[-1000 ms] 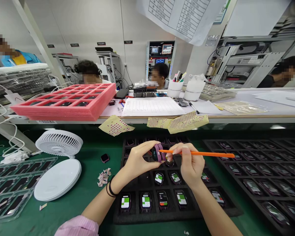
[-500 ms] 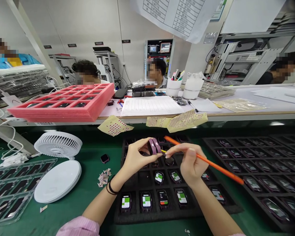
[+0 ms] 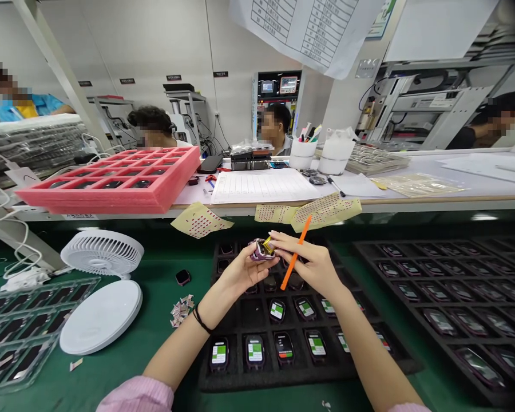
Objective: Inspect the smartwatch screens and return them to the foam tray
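Observation:
My left hand [image 3: 237, 276] grips a small purple watch case [image 3: 254, 256] above the black foam tray [image 3: 236, 380]. A yellow strip [image 3: 268, 246] rises from inside the case. Held between the fingers of my right hand [image 3: 315, 266] is a thin orange stick [image 3: 289, 278], tilted upward. The fingertips of this hand are at the yellow strip; whether they pinch it I cannot make out. Below my hands, watches with lit screens [image 3: 254, 350] sit in the tray's compartments.
A second black tray of watches [image 3: 440, 320] lies at the right. To the left are a white fan [image 3: 100, 317], a clear plastic tray [image 3: 26, 332], one loose watch [image 3: 182, 277] and a pile of small strips [image 3: 182, 311]. A shelf with a pink foam tray [image 3: 163, 191] runs across the back.
The watch case has turned in my left hand, so its inside and the yellow strip now show. My right hand moved closer, and the orange stick swung to a steeper angle between its fingers.

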The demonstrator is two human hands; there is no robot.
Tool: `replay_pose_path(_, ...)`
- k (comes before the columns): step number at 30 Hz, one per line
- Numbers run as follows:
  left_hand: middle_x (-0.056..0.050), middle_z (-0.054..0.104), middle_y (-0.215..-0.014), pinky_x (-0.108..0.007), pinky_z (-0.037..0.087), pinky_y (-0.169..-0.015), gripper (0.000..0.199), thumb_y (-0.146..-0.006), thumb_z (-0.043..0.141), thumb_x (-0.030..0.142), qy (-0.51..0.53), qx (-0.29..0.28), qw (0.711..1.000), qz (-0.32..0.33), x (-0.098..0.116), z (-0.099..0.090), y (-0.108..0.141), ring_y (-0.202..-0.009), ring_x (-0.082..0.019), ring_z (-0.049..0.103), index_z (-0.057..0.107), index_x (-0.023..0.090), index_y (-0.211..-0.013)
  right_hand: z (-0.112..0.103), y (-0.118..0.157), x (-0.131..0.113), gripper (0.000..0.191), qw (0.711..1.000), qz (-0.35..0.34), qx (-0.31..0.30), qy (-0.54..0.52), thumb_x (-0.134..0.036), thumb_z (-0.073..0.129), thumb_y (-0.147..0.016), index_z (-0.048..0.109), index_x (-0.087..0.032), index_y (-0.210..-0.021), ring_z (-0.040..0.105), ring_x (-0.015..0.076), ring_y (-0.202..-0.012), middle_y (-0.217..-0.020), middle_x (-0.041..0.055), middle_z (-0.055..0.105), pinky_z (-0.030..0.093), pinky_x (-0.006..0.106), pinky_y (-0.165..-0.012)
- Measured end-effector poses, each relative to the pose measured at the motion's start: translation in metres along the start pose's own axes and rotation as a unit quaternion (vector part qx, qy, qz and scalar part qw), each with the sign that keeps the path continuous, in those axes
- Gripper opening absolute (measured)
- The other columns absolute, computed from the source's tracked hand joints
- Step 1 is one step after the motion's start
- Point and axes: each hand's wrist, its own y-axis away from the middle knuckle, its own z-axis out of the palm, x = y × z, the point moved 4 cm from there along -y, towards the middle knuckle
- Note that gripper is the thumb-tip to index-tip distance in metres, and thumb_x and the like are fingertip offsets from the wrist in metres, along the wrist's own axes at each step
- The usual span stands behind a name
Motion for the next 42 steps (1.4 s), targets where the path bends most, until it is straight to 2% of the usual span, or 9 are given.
replay_pose_path(6, -0.008, 0.071, -0.091, -0.023, 0.043, -0.063, 0.023, -0.075, 0.07, 0.034, -0.064, -0.057, 0.996, -0.018, -0.005, 0.001, 0.004, -0.097, -0.022, 0.065, 0.067, 0.016, -0.089, -0.011, 0.002, -0.01, 0.04, 0.993, -0.073, -0.081, 0.043, -0.006, 0.048, -0.09, 0.061, -0.024, -0.124, 0.049, 0.0234, -0.127, -0.132, 0.0054, 0.058, 0.05, 0.043, -0.102)
replay_pose_path(9, -0.007, 0.071, -0.092, -0.024, 0.041, -0.066, 0.027, -0.07, 0.074, 0.035, -0.091, -0.08, 0.993, -0.012, -0.005, 0.001, 0.004, -0.103, -0.024, 0.062, 0.067, 0.018, -0.09, -0.014, 0.003, -0.013, 0.043, 0.988, -0.092, -0.095, 0.076, -0.003, 0.046, -0.09, 0.059, -0.022, -0.126, 0.049, 0.0233, -0.127, -0.131, 0.0076, 0.059, 0.051, 0.043, -0.101)
replay_pose_path(14, -0.005, 0.072, -0.088, -0.023, 0.039, -0.063, 0.032, -0.063, 0.078, 0.037, -0.1, -0.107, 0.989, -0.007, -0.004, -0.001, 0.003, -0.095, -0.022, 0.065, 0.068, 0.02, -0.088, -0.017, 0.003, -0.016, 0.044, 0.98, -0.125, -0.092, 0.121, -0.002, 0.042, -0.091, 0.056, -0.02, -0.129, 0.051, 0.0229, -0.125, -0.13, 0.01, 0.059, 0.052, 0.044, -0.099)
replay_pose_path(19, -0.007, 0.073, -0.086, -0.023, 0.041, -0.062, 0.033, -0.063, 0.078, 0.038, -0.143, -0.117, 0.983, -0.012, -0.005, -0.003, 0.001, -0.094, -0.024, 0.066, 0.068, 0.018, -0.087, -0.017, 0.003, -0.026, 0.045, 0.967, -0.154, -0.124, 0.163, 0.0, 0.038, -0.091, 0.055, -0.018, -0.128, 0.045, 0.0228, -0.13, -0.13, 0.0104, 0.06, 0.052, 0.044, -0.099)
replay_pose_path(23, -0.007, 0.073, -0.084, -0.022, 0.042, -0.056, 0.038, -0.056, 0.082, 0.041, -0.183, -0.122, 0.976, -0.002, -0.002, -0.002, 0.001, -0.085, -0.023, 0.067, 0.07, 0.017, -0.083, -0.015, 0.003, -0.031, 0.041, 0.96, -0.16, -0.138, 0.183, -0.001, 0.04, -0.091, 0.058, -0.017, -0.125, 0.048, 0.0235, -0.128, -0.124, 0.0112, 0.064, 0.054, 0.043, -0.097)
replay_pose_path(28, -0.004, 0.07, -0.074, -0.02, 0.042, -0.053, 0.035, -0.054, 0.084, 0.037, -0.207, -0.121, 0.971, 0.0, 0.005, -0.003, 0.001, -0.066, -0.014, 0.062, 0.069, 0.015, -0.077, -0.011, 0.005, -0.033, 0.032, 0.949, -0.191, -0.121, 0.22, -0.004, 0.046, -0.092, 0.062, -0.012, -0.118, 0.057, 0.026, -0.118, -0.116, 0.0147, 0.068, 0.057, 0.041, -0.093)
replay_pose_path(33, -0.005, 0.069, -0.076, -0.02, 0.04, -0.053, 0.034, -0.057, 0.082, 0.036, -0.204, -0.115, 0.972, 0.0, 0.009, -0.005, 0.0, -0.074, -0.016, 0.064, 0.068, 0.015, -0.08, -0.005, 0.007, -0.028, 0.033, 0.943, -0.215, -0.1, 0.233, -0.003, 0.047, -0.091, 0.059, -0.013, -0.121, 0.057, 0.0255, -0.118, -0.116, 0.0142, 0.068, 0.056, 0.041, -0.094)
replay_pose_path(37, -0.004, 0.069, -0.075, -0.02, 0.041, -0.055, 0.037, -0.054, 0.084, 0.038, -0.189, -0.11, 0.976, 0.005, 0.01, -0.004, 0.001, -0.074, -0.016, 0.065, 0.068, 0.016, -0.08, -0.005, 0.007, -0.021, 0.036, 0.956, -0.204, -0.092, 0.191, -0.003, 0.047, -0.091, 0.057, -0.012, -0.124, 0.056, 0.0249, -0.12, -0.119, 0.0154, 0.066, 0.055, 0.041, -0.096)
replay_pose_path(42, -0.005, 0.07, -0.078, -0.021, 0.043, -0.06, 0.034, -0.057, 0.082, 0.033, -0.19, -0.092, 0.977, 0.032, 0.011, -0.003, 0.002, -0.075, -0.016, 0.065, 0.069, 0.015, -0.083, -0.006, 0.007, -0.016, 0.043, 0.978, -0.166, -0.062, 0.114, -0.004, 0.042, -0.092, 0.052, -0.018, -0.132, 0.059, 0.0217, -0.117, -0.121, 0.0115, 0.065, 0.056, 0.04, -0.095)
